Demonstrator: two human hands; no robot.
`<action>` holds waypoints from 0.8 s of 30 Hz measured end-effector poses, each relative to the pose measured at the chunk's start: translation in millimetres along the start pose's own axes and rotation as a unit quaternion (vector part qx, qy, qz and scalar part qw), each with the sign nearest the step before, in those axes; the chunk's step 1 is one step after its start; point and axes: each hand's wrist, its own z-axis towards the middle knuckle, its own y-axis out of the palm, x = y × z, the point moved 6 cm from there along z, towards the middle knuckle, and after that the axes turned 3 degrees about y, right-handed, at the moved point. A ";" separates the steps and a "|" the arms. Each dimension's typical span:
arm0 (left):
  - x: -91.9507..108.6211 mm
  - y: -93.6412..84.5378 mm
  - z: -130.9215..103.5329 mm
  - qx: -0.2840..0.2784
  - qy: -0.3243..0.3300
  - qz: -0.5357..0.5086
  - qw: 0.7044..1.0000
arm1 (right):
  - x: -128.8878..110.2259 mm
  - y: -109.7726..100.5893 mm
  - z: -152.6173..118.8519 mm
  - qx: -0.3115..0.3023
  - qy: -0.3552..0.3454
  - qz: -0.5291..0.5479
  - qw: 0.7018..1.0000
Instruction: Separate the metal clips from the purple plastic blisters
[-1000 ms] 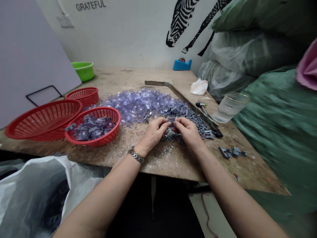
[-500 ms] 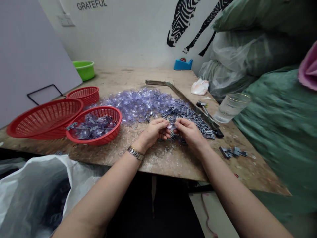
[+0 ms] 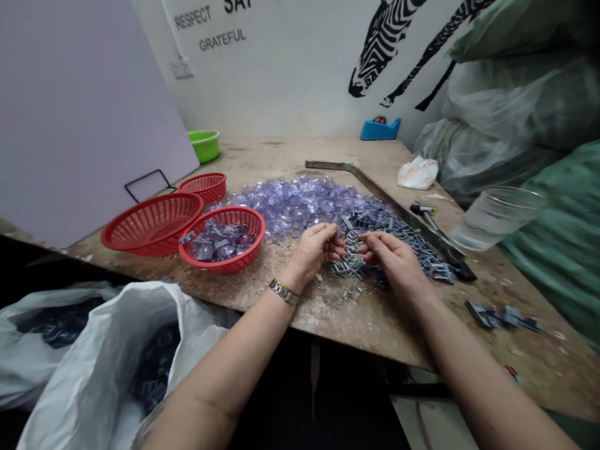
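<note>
My left hand (image 3: 319, 250), with a metal-band watch at its wrist, is closed in a pinch; a bit of a clear violet plastic piece shows at its fingertips, mostly hidden. My right hand (image 3: 394, 259) is apart from it, thumb and fingers pressed together over the small grey plastic parts (image 3: 412, 237). What those fingers hold, if anything, cannot be made out. Behind both hands spreads a pile of clear violet plastic pieces (image 3: 300, 200). Left of my left hand, a red basket (image 3: 257, 240) holds clear pieces with grey parts on them.
Two more red baskets (image 3: 112, 240) and a green basin (image 3: 206, 147) stand left. A bent metal bar (image 3: 370, 184) borders the pile. Right are a tilted glass (image 3: 492, 219), a hammer-like tool (image 3: 424, 212) and loose grey parts (image 3: 501, 315). White sacks (image 3: 103, 350) stand below the table's left edge.
My hands have drawn apart; before, both held a clear piece between them. The right hand has moved right over the grey parts. The view has turned left.
</note>
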 end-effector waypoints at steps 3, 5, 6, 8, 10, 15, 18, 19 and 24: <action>26.5 -23.6 2.5 0.107 0.073 -0.044 0.991 | 0.1 -1.1 2.3 -0.004 -0.019 -0.043 0.999; 47.2 -44.8 0.6 0.186 0.146 -0.073 0.969 | 0.2 -1.0 3.0 -0.007 -0.028 -0.062 0.998; 56.1 -54.4 -1.3 0.214 0.181 -0.077 0.957 | 0.3 -0.8 3.1 -0.008 -0.029 -0.067 0.997; 68.5 -68.1 -5.8 0.248 0.236 -0.057 0.938 | 0.7 -0.3 3.1 -0.006 -0.025 -0.072 0.997; 73.9 -71.2 -10.1 0.242 0.277 -0.031 0.929 | 1.2 0.1 2.9 -0.004 -0.015 -0.072 0.997; 67.9 -60.2 -16.0 0.226 0.285 -0.034 0.931 | 0.9 -0.1 3.1 0.003 -0.007 -0.070 0.998; 66.8 -59.4 -12.9 0.225 0.275 -0.057 0.933 | 0.9 -0.3 3.3 0.000 -0.013 -0.074 0.997; 66.5 -59.8 -10.8 0.220 0.269 -0.054 0.936 | 1.0 -0.1 3.4 -0.002 -0.016 -0.075 0.997; 50.1 -38.9 1.0 0.101 0.173 0.198 0.960 | 0.0 1.3 3.2 -0.007 -0.042 -0.097 0.994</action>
